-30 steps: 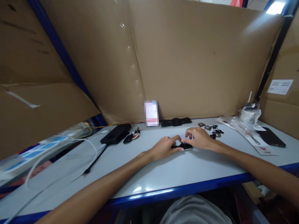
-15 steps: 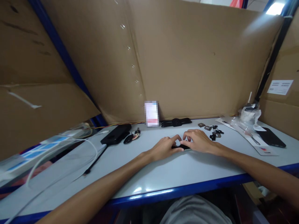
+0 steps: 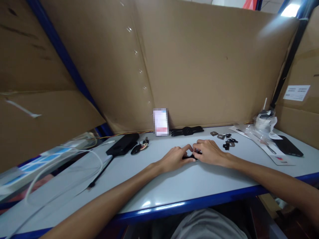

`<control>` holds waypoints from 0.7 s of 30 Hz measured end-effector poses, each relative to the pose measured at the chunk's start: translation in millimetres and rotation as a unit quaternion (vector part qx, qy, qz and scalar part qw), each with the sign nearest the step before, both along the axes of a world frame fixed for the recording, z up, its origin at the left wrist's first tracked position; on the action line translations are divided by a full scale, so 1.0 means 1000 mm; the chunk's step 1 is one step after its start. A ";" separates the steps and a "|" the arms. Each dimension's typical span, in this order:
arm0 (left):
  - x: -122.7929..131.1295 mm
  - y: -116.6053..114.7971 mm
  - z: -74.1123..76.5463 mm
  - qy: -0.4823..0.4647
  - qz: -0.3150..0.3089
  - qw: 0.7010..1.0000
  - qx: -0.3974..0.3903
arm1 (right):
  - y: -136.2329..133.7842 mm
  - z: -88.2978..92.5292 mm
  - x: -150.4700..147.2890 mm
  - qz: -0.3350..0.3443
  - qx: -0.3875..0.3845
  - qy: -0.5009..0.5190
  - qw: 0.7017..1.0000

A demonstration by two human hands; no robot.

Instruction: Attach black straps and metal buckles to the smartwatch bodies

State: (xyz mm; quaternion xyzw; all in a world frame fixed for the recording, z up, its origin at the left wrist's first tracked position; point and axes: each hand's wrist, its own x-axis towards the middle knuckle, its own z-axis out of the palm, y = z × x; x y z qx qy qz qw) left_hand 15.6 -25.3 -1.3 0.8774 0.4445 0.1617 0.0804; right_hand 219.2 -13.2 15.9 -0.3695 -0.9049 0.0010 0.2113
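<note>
My left hand [image 3: 175, 157] and my right hand [image 3: 209, 152] meet at the middle of a pale grey table [image 3: 174, 186]. Both are closed around a small flat black object [image 3: 188, 156] lying on the table; only a sliver of it shows between the fingertips. Just right of my right hand lie several small black and grey parts [image 3: 226, 141].
A long black strap-like piece [image 3: 186, 130] and a small card [image 3: 160, 121] sit at the cardboard back wall. A black case [image 3: 122, 144] and key fobs [image 3: 139, 146] lie left, white cables [image 3: 74, 159] further left. Plastic bags [image 3: 264, 124] and a phone [image 3: 287, 146] lie right.
My right hand has slid left over the black object until its fingertips meet those of my left hand, covering most of the object. The view shifted slightly.
</note>
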 end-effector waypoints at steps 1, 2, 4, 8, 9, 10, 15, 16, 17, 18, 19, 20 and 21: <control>0.000 0.000 0.000 0.002 0.000 1.000 0.000 | 0.001 -0.001 0.001 0.009 -0.008 0.007 1.000; 0.000 0.000 0.000 0.003 0.000 1.000 0.001 | 0.002 -0.001 0.001 0.020 -0.019 0.016 0.999; 0.000 0.000 0.000 0.003 0.000 1.000 0.000 | 0.006 -0.002 0.004 0.045 -0.038 0.034 0.998; 0.000 0.000 0.001 0.005 0.004 1.000 -0.001 | 0.011 -0.002 0.009 0.075 -0.032 0.061 0.995; 0.000 0.000 0.001 0.005 0.005 1.000 -0.001 | 0.011 -0.001 0.009 0.068 -0.026 0.070 0.995; 0.000 0.000 0.002 0.005 0.006 1.000 -0.001 | 0.010 0.000 0.008 0.052 -0.020 0.079 0.995; 0.000 0.000 0.001 0.003 0.003 1.000 -0.004 | 0.002 0.004 0.003 -0.023 -0.009 0.050 0.998; 0.000 0.000 0.000 0.002 0.001 1.000 -0.005 | 0.000 0.004 0.002 -0.023 -0.012 0.039 0.999; 0.000 0.001 0.000 0.002 0.000 1.000 -0.004 | 0.000 0.003 0.001 -0.020 -0.016 0.031 0.999; -0.001 0.001 -0.001 0.001 -0.002 1.000 -0.002 | -0.001 0.003 0.001 -0.015 -0.021 0.027 0.999; -0.001 0.001 -0.001 0.000 -0.003 1.000 0.000 | -0.001 0.002 0.001 -0.009 -0.025 0.028 0.999; -0.001 0.002 -0.002 0.000 -0.004 1.000 0.001 | 0.000 0.001 0.001 -0.002 -0.029 0.031 0.999; -0.001 0.001 -0.002 0.000 -0.004 1.000 0.002 | 0.001 0.000 0.002 0.006 -0.033 0.035 0.999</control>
